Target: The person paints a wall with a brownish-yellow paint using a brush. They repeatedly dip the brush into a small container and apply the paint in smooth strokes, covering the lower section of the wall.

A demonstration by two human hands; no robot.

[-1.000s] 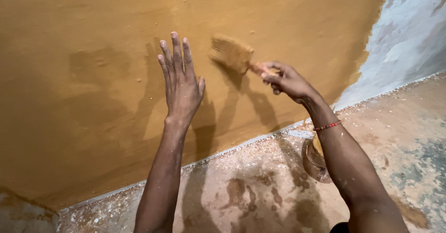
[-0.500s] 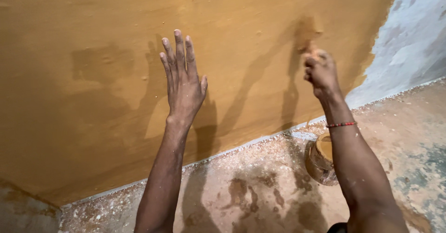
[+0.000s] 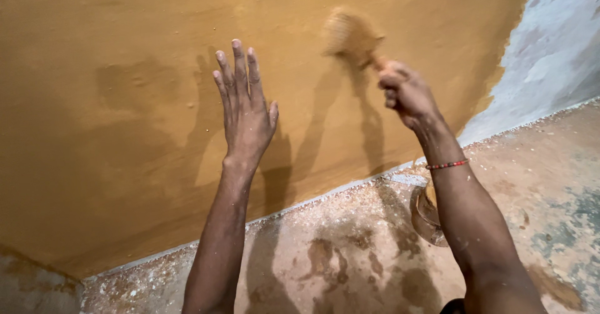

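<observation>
Ochre wall meets a stained, dusty floor.

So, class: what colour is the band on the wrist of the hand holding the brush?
The wrist band is red with darker beads, clearest in the head view.

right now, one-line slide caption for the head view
Right hand sweeps a blurred brush over an ochre-coated wall while the left hand rests flat on it.
</observation>
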